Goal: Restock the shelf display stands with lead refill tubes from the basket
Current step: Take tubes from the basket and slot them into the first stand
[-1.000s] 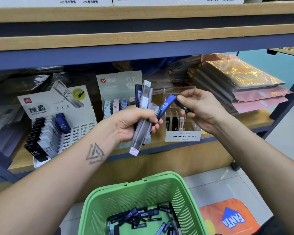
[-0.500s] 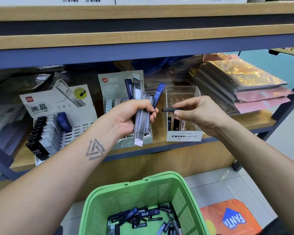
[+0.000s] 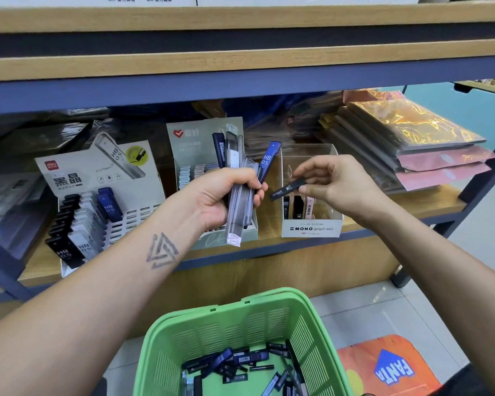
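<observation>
Your left hand (image 3: 222, 197) is curled tight around a bunch of lead tubes (image 3: 238, 201), mostly clear grey ones standing roughly upright, with a dark blue tube (image 3: 267, 164) marked HB 0.5 sticking up at a slant from between your fingertips and another dark one (image 3: 218, 150) rising behind the clear ones. Your right hand (image 3: 336, 185) pinches a single black tube (image 3: 287, 189) between thumb and forefinger, the other fingers loosely bent; the tube lies almost level, tilted down toward your left hand, and it hangs just above the front of the clear stand (image 3: 312, 227) labelled MONO graph MG, not touching it. That stand sits on the wooden shelf (image 3: 412, 207) and has a few tubes standing in its slots, black ones and a pink one. Just behind your left hand stands the grey-green card stand (image 3: 195, 144) with rows of pale tubes, and further left the white stand (image 3: 103, 181) holds rows of black, white and blue tubes marked HB 0.5, with bare slots on its right side. Stacked flat packets (image 3: 412, 138) in gold and pink wrapping lie at the right end of the shelf. Below your arms the green basket (image 3: 240, 318) sits with a loose heap of dark and blue tubes (image 3: 240, 364) in its bottom, and an orange mat (image 3: 389, 367) lies on the tiled floor beside it.
</observation>
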A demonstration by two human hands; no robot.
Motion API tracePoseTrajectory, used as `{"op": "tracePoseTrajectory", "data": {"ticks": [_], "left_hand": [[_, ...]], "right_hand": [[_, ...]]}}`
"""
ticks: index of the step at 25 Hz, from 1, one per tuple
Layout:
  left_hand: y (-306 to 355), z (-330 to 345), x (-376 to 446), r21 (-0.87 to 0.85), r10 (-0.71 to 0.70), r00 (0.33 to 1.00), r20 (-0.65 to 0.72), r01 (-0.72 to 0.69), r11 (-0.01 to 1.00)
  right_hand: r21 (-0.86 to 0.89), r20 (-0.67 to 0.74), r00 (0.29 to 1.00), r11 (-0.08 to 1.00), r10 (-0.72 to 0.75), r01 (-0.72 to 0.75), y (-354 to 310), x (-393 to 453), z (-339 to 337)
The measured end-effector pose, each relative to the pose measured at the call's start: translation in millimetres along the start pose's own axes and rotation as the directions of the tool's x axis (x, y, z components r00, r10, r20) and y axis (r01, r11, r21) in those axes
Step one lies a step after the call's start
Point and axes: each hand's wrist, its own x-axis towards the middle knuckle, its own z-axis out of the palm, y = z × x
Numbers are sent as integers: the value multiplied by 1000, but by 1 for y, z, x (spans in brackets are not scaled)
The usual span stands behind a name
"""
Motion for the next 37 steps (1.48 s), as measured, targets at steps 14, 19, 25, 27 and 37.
{"op": "tracePoseTrajectory", "data": {"ticks": [14, 19, 25, 27, 37], "left_hand": [[-2, 0, 0, 15, -16, 1000, 23, 16, 1000], [-3, -1, 1, 25, -12, 999, 39, 11, 1000], [-6, -2, 4, 31, -20, 999, 51, 18, 999], [-6, -3, 4, 37, -22, 998, 52, 20, 999], [-21, -5, -1, 229, -74, 967, 242, 17, 973]], "right_hand": [[-589, -87, 992, 808, -88, 20, 12, 3, 26], [-736, -70, 988, 675, -139, 43, 15, 3, 39], [-838, -84, 984, 546, -154, 14, 32, 7, 52], [-849, -81, 977, 527, -199, 37, 36, 8, 51], [597, 114, 969, 764, 220, -244, -12, 1, 30]]}}
